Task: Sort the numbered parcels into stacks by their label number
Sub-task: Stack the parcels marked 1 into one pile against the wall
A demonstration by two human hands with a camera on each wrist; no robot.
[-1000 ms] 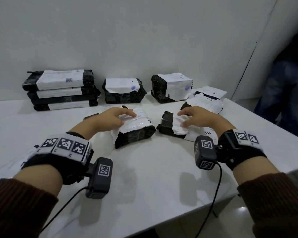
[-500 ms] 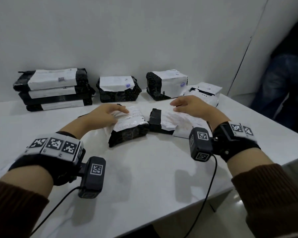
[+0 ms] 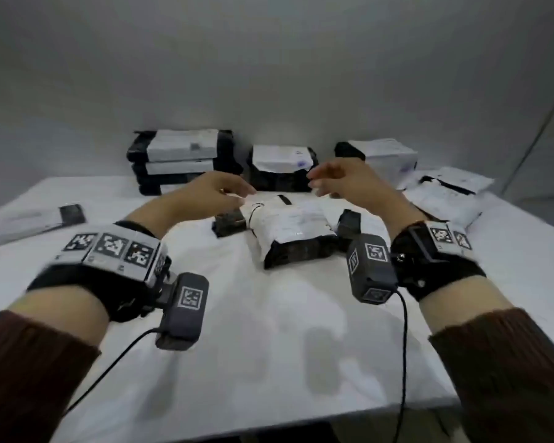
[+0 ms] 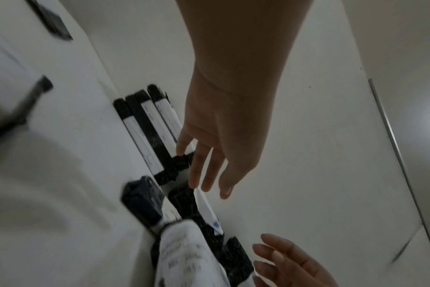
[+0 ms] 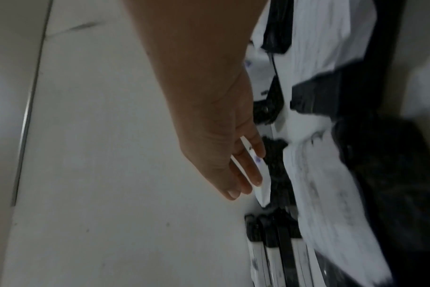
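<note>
Both my left hand (image 3: pixel 211 193) and right hand (image 3: pixel 349 179) hover with fingers loose and empty just above the parcel (image 3: pixel 288 231), its long axis running across me.

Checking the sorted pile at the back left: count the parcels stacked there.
3, possibly more hidden. Top parcel with its label up, middle parcel under it, bottom parcel on the table, partly behind the left hand.
</note>
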